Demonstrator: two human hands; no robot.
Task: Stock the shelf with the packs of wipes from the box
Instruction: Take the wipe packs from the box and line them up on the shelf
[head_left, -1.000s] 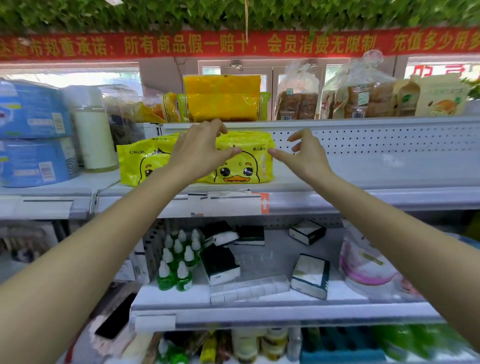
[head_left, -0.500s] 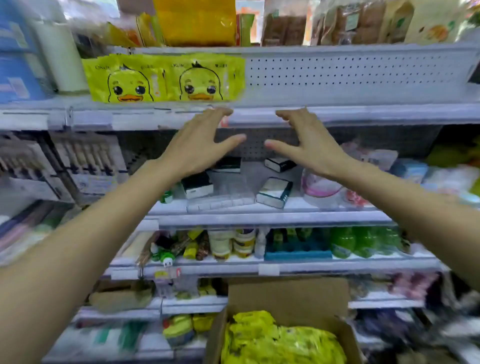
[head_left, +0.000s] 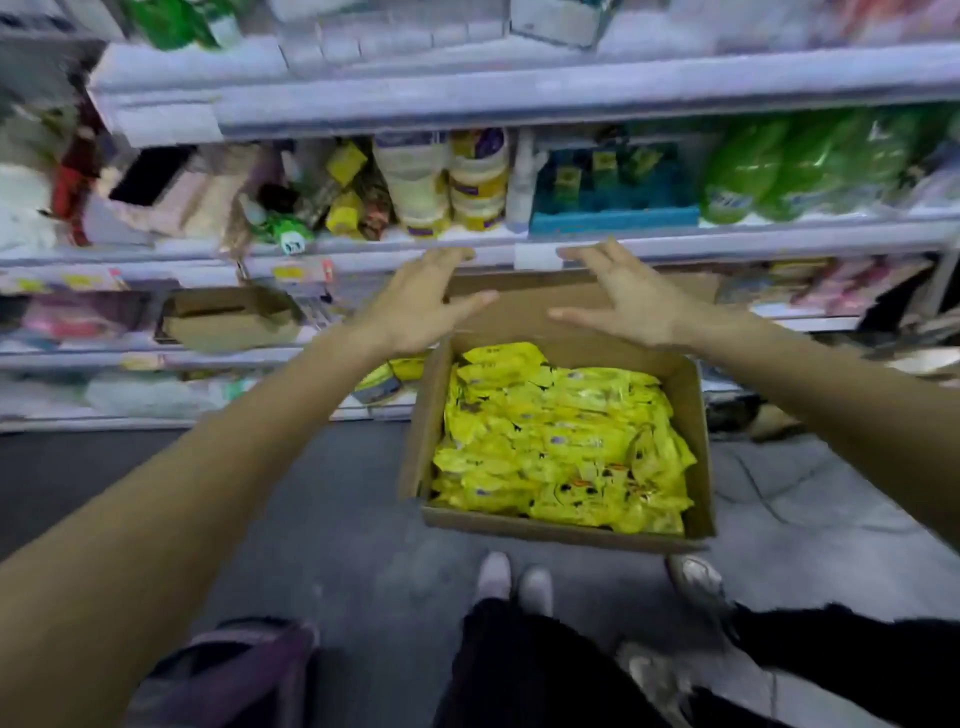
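Note:
An open cardboard box (head_left: 415, 447) stands on the grey floor, filled with several yellow packs of wipes (head_left: 561, 441) with duck print. My left hand (head_left: 421, 301) and my right hand (head_left: 628, 296) hover above the box's far edge, palms facing each other, fingers spread and holding nothing. Both are apart from the packs. The shelf that holds the stocked wipes is out of view above.
Low shelves (head_left: 467, 249) run across the back with jars, green bags and a blue tray. A smaller brown box (head_left: 228, 317) sits on a lower shelf at left. Shoes (head_left: 514, 577) and dark trouser legs stand near the box's front; another shoe (head_left: 696, 577) is at right.
The view has swung down from the upper shelf to the floor box. Both empty hands have dropped from the shelf with the stocked packs to just above the box.

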